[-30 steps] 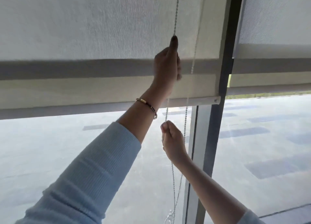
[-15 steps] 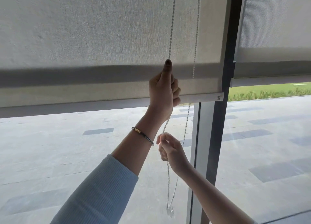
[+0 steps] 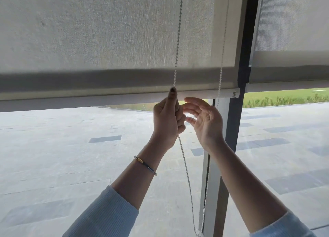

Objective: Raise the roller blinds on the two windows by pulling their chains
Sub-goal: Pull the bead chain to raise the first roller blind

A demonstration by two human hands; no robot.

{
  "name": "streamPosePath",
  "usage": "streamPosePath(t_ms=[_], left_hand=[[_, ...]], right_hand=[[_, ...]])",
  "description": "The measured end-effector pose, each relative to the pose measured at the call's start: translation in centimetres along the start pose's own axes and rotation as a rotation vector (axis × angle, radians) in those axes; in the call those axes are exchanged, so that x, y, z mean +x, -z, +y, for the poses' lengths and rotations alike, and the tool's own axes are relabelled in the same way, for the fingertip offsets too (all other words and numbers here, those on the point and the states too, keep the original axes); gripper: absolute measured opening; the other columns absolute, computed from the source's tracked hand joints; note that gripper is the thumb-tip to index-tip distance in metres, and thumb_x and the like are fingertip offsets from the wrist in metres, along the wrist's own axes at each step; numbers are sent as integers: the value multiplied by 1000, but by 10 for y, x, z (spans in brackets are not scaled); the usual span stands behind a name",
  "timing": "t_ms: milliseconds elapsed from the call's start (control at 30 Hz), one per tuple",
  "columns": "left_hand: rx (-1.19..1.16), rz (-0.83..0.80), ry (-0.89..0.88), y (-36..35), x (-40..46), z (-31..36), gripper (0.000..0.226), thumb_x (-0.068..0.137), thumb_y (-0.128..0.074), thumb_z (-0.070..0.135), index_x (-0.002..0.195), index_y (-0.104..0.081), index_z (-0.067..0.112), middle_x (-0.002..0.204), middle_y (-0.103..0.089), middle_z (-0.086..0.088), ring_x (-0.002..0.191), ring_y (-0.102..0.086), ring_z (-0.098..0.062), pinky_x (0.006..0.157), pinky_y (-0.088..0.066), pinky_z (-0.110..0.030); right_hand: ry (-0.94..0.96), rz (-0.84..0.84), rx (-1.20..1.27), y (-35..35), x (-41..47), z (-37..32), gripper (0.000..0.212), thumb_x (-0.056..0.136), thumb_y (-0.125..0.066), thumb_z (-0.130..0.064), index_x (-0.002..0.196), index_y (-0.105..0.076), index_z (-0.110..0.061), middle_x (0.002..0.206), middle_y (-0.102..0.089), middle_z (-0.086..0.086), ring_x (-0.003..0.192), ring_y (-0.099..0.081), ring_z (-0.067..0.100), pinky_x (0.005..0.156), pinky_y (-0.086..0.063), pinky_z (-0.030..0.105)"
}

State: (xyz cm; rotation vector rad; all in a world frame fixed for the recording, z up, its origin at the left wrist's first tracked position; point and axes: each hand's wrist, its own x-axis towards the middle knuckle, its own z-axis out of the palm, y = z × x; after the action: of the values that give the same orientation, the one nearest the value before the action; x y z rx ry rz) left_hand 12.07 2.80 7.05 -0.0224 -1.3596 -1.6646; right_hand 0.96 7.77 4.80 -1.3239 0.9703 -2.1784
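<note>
The left hand (image 3: 168,120) has a closed grip on the front strand of the bead chain (image 3: 178,40), fist wrapped round it and the thumb laid up along the beads, just under the bottom rail (image 3: 89,101) of the left blind (image 3: 89,31). The right hand (image 3: 204,120) is open, palm turned toward the fist and fingers spread, just beside the left hand and holding nothing.

There is only the head view. Taking the bottom rail as the landmark: the gripped strand runs straight up in front of the blind fabric above the rail and hangs slack below the fist, curving down to the bottom of its loop far beneath the rail. The back strand (image 3: 220,80) hangs beside the rail's right end, next to the dark window frame (image 3: 236,129). The right blind (image 3: 293,23) sits past that frame, its lower edge a little higher than the rail. Both blinds look only part raised, so the job seems well short of done.

The likely next move is a hand-over-hand pull, the open hand taking the chain. The risks, as I judge them:
- The right hand could close on the back strand instead, and pulling that would lower the blind.
- Releasing the left grip before the right has closed could let the blind slip back.
- A sideways or jerky pull might jump the beads off the clutch or set the slack loop swinging against the frame.
</note>
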Motion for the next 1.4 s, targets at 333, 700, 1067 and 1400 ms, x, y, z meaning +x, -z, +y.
streamPosePath(t_ms=[333,700,1067,1400], left_hand=[[11,15,49,7,-19,-20,53,94,-53,53,54,-29,27,45,-22,9,36,-13,-7,42,-18,-10],[60,-20,75,4,-29,-29,54,94,-52,53,56,-27,26,46,-22,8,37,-13,-8,43,-18,-11],[100,-45,112,-5,-35,-35,54,94,-51,53,56,-24,25,46,-21,7,37,-14,-7,43,-18,-11],[142,-51,91,-6,-39,-37,56,105,-45,42,57,-24,25,47,-20,4,37,-14,-8,43,-16,-12]], right_hand=[[4,108,-98,16,11,-18,47,103,-21,-26,122,-61,-12,119,-69,7,111,-62,18,94,-44,41],[20,-45,-84,0,40,-72,42,107,-26,-24,117,-64,-10,101,-76,4,100,-70,20,85,-49,37],[129,-128,-35,-60,49,-116,38,94,-29,11,81,-56,-12,54,-39,-3,44,-27,8,45,-17,21],[145,-95,-24,-60,45,-113,42,92,-25,14,74,-51,-13,49,-38,-7,42,-21,7,43,-12,19]])
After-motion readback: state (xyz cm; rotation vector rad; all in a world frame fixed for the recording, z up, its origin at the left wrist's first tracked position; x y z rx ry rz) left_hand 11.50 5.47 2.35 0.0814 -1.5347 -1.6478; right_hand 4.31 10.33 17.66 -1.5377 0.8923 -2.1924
